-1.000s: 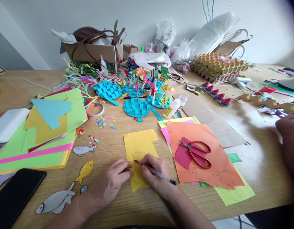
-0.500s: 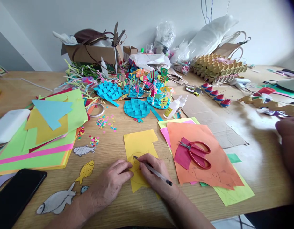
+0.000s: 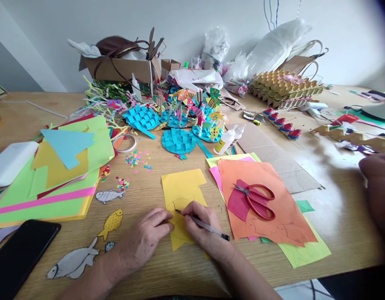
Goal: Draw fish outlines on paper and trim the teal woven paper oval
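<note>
A yellow sheet of paper with a notched edge lies in front of me, bearing a thin curved outline like a fish. My right hand grips a black-capped, clear-barrelled pen, its tip touching the sheet inside that outline. My left hand rests on the paper's left edge, fingers extended and slightly bent, holding nothing. Left of it are a yellow paper fish, a large grey-white fish cutout and a smaller white one. Red-handled scissors lie on orange paper to the right.
Coloured sheets and a black phone occupy the left side. Glue bottles, blue woven paper discs and a tape roll stand or lie beyond. Egg cartons are stacked at the back right. Another person's hand shows at the right edge.
The pen tip has shifted slightly down on the yellow paper, and its capped end has swung a little right. A short dark line shows near the tip. My left hand stays on the sheet.
</note>
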Motion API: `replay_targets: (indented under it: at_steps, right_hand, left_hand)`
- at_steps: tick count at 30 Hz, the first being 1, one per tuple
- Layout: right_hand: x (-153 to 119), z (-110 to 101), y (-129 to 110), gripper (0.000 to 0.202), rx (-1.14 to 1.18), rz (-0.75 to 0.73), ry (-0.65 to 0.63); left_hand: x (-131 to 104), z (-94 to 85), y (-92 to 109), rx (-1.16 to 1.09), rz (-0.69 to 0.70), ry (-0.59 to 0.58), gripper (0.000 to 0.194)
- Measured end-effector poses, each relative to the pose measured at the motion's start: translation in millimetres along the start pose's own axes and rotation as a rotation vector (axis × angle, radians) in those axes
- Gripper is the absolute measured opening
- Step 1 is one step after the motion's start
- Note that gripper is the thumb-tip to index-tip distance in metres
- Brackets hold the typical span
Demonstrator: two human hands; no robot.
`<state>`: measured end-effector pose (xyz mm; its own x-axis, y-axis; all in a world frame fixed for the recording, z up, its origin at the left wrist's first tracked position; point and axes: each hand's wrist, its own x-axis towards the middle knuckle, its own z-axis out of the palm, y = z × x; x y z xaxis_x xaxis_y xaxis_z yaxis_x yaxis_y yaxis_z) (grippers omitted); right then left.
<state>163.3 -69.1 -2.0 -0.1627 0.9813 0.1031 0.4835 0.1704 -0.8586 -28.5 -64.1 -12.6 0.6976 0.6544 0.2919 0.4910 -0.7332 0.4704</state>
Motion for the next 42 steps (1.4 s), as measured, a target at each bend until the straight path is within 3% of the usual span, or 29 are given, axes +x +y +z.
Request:
replay_targets:
  at_steps: [16, 26, 42]
  right_hand:
    - [-1.3, -1.5, 0.9, 0.012, 0.04, 0.017, -0.013]
    - [-2.3, 4.7, 7.5, 0.007, 0.031, -0.059, -0.03]
    - [-1.5, 4.0, 4.3, 0.015, -0.042, -0.085, -0.059]
  left_hand:
    - [0.1, -0.4, -0.3, 0.019, 0.015, -0.005, 0.026]
    - [2.8, -7.2, 6.1, 0.047, 0.049, -0.036, 0.035]
    - [2.3, -7.4, 6.9, 0.075, -0.014, -0.05, 0.027]
